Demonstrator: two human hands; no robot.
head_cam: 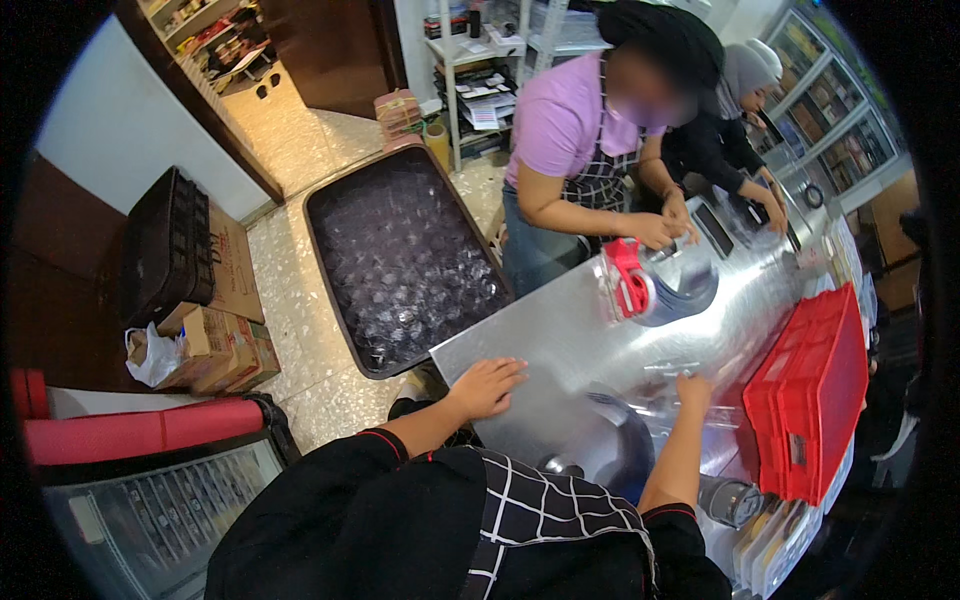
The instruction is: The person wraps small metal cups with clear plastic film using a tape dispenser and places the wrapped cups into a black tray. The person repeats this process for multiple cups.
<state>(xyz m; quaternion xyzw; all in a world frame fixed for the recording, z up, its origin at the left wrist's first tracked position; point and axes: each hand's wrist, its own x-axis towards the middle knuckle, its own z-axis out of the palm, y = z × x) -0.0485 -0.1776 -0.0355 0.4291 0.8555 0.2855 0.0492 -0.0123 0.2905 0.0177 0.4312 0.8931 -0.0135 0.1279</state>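
My left hand [489, 388] rests palm down on the steel table [540, 352], near its left edge, holding nothing. Further right, my right hand [694, 390] has its fingers curled beside thin clear plastic [667, 369]; whether it grips the plastic cannot be told. A bluish roll [634, 442] lies between my forearms, partly hidden and blurred by glare. Beyond my hands are a red tape dispenser [628, 281] and another bluish roll [686, 300] against it.
Red stacked crates [806, 397] and a dark lidded jar [731, 501] are at the right. A large black tray [405, 255] of shiny clear pieces adjoins the table's left edge. Two people work across the table, one in a purple shirt [559, 127]. Cardboard boxes [225, 345] stand at left.
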